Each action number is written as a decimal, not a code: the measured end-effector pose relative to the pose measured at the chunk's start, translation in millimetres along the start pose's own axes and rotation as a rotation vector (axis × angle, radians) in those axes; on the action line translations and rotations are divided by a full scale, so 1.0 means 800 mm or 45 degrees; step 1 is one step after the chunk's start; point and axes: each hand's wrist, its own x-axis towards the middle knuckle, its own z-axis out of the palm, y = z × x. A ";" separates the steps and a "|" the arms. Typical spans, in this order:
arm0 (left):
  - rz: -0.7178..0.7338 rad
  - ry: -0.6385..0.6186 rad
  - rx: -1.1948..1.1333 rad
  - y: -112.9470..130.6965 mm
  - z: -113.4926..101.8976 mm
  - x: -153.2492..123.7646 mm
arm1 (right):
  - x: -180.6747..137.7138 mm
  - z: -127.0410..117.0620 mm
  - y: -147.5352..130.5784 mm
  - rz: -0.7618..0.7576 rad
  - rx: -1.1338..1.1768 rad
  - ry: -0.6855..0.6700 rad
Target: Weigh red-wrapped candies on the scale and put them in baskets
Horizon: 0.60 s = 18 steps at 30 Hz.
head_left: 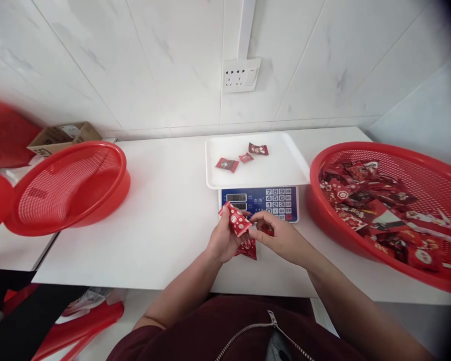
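Observation:
My left hand (225, 238) is closed around a red candy packet (238, 219) with white dots, tilted up in front of the scale. At the packet's right corner, the thumb and curled fingers of my right hand (272, 233) come together, their tips partly hidden. A bit of red wrapper shows between them. Just below my hands is another red packet (247, 248); whether it is held or lies on the table I cannot tell. The blue-panelled scale (255, 195) carries a white tray (281, 170). Small red packets lie in it: one left (227, 164), one middle (245, 158), one right (258, 149).
A large red basket (361, 145) full of mixed red packets (383, 210) stands right of the scale. To the left is a red perforated basket (97, 185), with a cardboard box (67, 135) behind it. A wall socket (241, 75) is above the white table (165, 200).

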 end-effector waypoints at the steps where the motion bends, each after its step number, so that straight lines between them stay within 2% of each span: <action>1: -0.024 -0.024 -0.046 0.002 0.000 0.001 | -0.001 0.001 -0.001 0.003 -0.017 -0.006; 6: -0.083 -0.208 -0.229 0.008 0.002 -0.001 | -0.002 0.006 -0.002 0.003 -0.266 0.110; 10: -0.113 -0.201 -0.264 0.007 0.001 -0.004 | -0.002 0.013 -0.001 0.003 -0.428 0.189; 14: -0.148 -0.216 -0.324 0.006 0.000 -0.004 | -0.002 0.016 -0.004 -0.080 -0.307 0.261; 18: -0.158 -0.256 -0.412 0.006 0.001 -0.006 | -0.002 0.009 -0.012 -0.134 -0.094 0.226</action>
